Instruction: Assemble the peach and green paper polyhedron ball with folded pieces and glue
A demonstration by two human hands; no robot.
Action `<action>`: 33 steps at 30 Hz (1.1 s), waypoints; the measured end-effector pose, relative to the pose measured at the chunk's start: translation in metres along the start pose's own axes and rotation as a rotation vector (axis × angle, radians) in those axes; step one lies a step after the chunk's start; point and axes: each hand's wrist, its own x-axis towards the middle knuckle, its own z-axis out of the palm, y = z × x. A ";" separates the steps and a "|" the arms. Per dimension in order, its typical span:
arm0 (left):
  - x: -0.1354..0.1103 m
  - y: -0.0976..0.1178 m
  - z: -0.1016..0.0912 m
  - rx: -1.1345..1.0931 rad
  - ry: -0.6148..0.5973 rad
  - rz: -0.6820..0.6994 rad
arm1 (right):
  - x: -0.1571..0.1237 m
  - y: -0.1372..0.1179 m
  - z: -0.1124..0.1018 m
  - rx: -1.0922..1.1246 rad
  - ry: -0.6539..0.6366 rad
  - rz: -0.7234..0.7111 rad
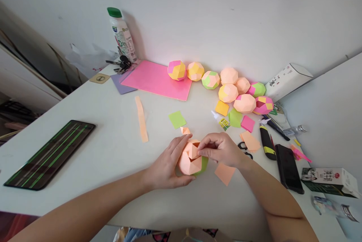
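My left hand (166,164) cups an unfinished peach paper ball (190,163) with a green panel on its lower right side, fingers curled around its left. My right hand (220,149) pinches a peach flap at the top of that ball, thumb and fingertips pressed together. The ball rests on the white table (113,147) near its front edge. A small peach square (225,173) lies just under my right wrist, and another peach scrap (185,130) peeks out beyond my left fingers.
Several finished paper balls (229,85) line the wall. Pink sheet (158,79), bottle (122,34), keys (121,65) sit back left. Glue tube (220,120), paper squares (177,119), peach strip (141,119), highlighter (266,142), phone (288,168), cartons (329,181) and a dark tablet (51,153) surround.
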 end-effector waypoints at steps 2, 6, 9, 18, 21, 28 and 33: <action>-0.001 -0.001 0.001 0.009 0.020 -0.036 | 0.002 0.002 -0.001 0.049 -0.013 0.008; -0.003 0.001 0.000 -0.017 0.003 -0.076 | 0.006 0.005 -0.006 0.150 -0.092 0.028; -0.005 0.003 -0.001 -0.056 -0.039 -0.062 | 0.011 0.008 -0.010 0.184 -0.136 0.037; -0.002 0.009 -0.003 -0.184 -0.087 -0.118 | 0.015 0.019 -0.011 0.217 -0.162 0.059; -0.001 0.011 -0.006 -0.336 -0.083 -0.163 | 0.013 0.018 -0.005 0.197 -0.151 0.085; 0.001 0.021 -0.005 -0.765 -0.112 -0.446 | 0.005 0.006 0.013 0.058 -0.053 0.049; 0.003 0.032 -0.003 -0.887 -0.066 -0.535 | -0.016 -0.004 0.019 -0.318 0.120 -0.253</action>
